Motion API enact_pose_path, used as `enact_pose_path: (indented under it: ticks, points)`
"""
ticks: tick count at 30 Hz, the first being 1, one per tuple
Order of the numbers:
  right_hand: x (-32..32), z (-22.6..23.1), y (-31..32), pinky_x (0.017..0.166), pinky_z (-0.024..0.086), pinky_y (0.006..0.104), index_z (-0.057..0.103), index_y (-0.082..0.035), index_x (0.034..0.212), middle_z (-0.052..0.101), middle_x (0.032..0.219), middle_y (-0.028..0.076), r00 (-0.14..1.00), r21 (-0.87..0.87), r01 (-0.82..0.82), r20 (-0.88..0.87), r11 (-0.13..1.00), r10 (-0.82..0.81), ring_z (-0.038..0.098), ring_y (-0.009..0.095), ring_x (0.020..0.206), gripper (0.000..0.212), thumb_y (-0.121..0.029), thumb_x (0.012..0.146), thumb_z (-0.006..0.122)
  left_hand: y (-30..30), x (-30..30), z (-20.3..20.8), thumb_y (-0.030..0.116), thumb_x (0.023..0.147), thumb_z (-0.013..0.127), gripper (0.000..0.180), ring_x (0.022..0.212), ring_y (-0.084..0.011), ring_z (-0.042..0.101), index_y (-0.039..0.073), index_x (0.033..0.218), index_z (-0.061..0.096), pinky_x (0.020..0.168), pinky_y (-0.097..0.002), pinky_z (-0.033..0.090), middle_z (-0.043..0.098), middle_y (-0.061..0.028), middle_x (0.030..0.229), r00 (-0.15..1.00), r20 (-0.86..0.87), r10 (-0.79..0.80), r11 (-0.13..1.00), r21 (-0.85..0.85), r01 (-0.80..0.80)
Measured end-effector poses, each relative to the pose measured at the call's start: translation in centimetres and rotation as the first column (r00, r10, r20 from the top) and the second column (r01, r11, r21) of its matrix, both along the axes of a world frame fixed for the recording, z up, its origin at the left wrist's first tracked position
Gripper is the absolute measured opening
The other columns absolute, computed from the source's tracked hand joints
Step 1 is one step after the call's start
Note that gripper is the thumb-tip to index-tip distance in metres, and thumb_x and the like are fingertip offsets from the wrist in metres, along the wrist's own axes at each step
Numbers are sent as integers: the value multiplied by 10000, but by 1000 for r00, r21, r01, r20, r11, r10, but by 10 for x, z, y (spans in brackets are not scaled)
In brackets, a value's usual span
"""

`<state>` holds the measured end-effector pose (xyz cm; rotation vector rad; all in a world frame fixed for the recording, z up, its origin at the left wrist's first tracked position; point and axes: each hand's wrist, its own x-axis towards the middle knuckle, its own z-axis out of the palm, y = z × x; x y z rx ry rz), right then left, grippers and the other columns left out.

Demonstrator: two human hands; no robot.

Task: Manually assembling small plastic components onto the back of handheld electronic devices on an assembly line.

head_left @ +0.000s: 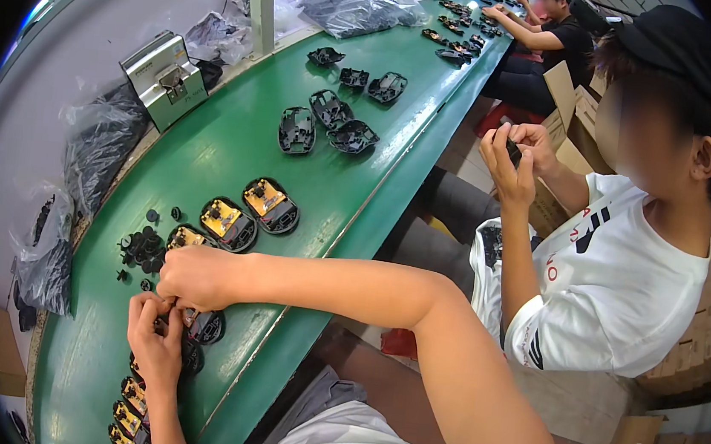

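Note:
My right hand [194,278] reaches across from the right with its fingers closed in a pinch, and what sits between the fingertips is hidden. Just below it, my left hand [157,347] has its fingers bent around a dark part of an opened computer mouse [162,323], mostly covered by the hands. Beyond them lie opened black mouse halves with orange circuit boards, among them one mouse half [229,223] and another mouse half [271,205]. A heap of small black wheels [144,246] rests left of my right hand. More mouse halves [129,419] line up beside my left forearm.
Black empty mouse shells [298,130] lie farther up the green conveyor belt [199,156]. A metal box device [164,79] and plastic bags [102,142] border its left side. A co-worker [617,264] sits at right, holding a small black part; another person [544,43] works farther off.

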<state>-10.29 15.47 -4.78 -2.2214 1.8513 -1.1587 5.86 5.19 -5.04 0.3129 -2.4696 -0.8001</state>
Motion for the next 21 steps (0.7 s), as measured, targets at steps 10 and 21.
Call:
enact_pose_path:
  ticks: [10, 21]
  points:
    - [4, 11, -4, 681, 554, 466, 729, -92, 689, 696, 728, 160, 983, 275, 170, -118, 946, -143, 690, 363, 762, 56, -128, 658, 758, 8, -1, 2, -55, 825, 652, 130, 811, -273, 584, -48, 888, 538, 732, -335, 488, 575, -128, 939, 999, 35, 26, 999, -42, -24]
    - [0, -4, 12, 792, 514, 451, 754, -67, 814, 682, 789, 134, 960, 158, 167, 200, 973, -197, 646, 340, 861, 109, -127, 728, 723, 9, -6, 4, -35, 812, 682, 169, 792, -273, 575, -57, 863, 523, 740, -327, 478, 576, -132, 931, 998, 49, 38, 999, 29, -39]
